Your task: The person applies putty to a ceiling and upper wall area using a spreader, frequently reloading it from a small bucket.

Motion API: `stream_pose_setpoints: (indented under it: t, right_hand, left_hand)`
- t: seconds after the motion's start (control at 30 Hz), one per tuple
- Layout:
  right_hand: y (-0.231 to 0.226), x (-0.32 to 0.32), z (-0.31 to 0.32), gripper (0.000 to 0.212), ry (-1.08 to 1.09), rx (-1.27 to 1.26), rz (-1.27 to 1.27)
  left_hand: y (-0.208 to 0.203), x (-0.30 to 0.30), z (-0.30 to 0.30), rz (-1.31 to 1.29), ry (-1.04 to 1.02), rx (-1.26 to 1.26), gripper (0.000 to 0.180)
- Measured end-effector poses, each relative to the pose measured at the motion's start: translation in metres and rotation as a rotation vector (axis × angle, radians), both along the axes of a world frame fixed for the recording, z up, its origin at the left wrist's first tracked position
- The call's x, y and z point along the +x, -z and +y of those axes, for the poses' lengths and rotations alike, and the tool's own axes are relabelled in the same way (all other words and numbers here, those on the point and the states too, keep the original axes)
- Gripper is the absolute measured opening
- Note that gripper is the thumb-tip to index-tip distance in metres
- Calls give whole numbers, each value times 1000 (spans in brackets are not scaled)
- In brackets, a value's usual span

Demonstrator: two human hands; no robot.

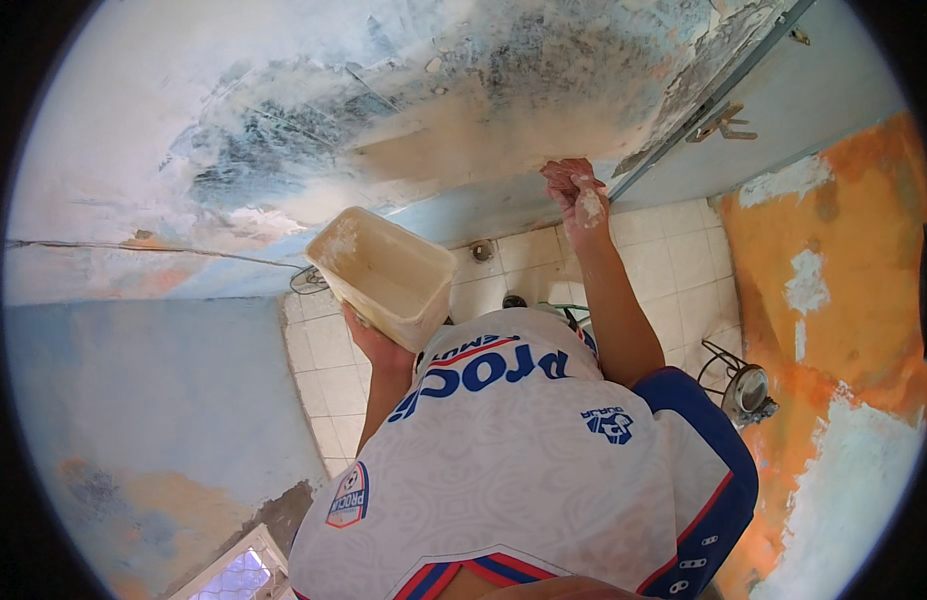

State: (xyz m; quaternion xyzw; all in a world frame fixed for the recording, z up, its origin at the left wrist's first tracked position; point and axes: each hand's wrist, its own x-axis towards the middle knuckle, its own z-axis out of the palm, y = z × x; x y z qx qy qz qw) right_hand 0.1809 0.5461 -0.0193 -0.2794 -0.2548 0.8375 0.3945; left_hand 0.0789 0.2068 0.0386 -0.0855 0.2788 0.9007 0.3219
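Observation:
My left hand [381, 346] grips a cream-white rectangular plastic tub [369, 295] from below and the side, near my belly. The tub is tilted with its mouth toward the wall, and pale residue coats its inside. Up at the patchy wall [464, 140], my right hand [578, 195] is closed, its fingers bent and smeared with white paste. Whatever those fingers hold, if anything, I cannot make out. Left of that hand, a beige smooth smear [424, 150] covers part of the dark, scraped area.
A grey metal edge [704, 110] with a latch [729, 122] runs beside my right hand. A thin cable [164, 249] crosses the wall at left. White floor tiles [329, 380] hold a round drain [482, 251]. A lamp-like round object [749, 390] with black wire stands by the orange wall [834, 290].

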Motion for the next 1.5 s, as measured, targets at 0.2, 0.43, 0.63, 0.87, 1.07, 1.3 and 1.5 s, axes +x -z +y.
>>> stream_pose_setpoints:
  t: [0.2, 0.43, 0.63, 0.87, 1.07, 1.3, 1.5]
  right_hand:
    - [42, -31, 18, 23, -37, 88, -57]
    - [68, -40, 1, 26, -59, 25, -21]
    - [83, -60, -9, 16, -33, 226, 102]
    - [-76, -138, 4, 15, 256, 345, -147]
    - [-229, -121, -27, 16, 313, 454, -65]
    - [-119, -59, -25, 17, 122, 425, -69]
    - [57, -79, 10, 21, 122, 96, -169]
  left_hand:
    - [7, -8, -5, -24, -44, -41, 65]
    - [19, -34, -29, -30, -67, -75, 68]
    - [2, -61, -52, -53, -69, -81, 67]
    - [21, -92, -73, 12, -24, -27, 65]
    - [23, -114, -69, 4, 36, 37, 65]
    - [21, -109, -68, -25, 11, -36, 67]
    - [19, -94, -68, -83, 13, -53, 66]
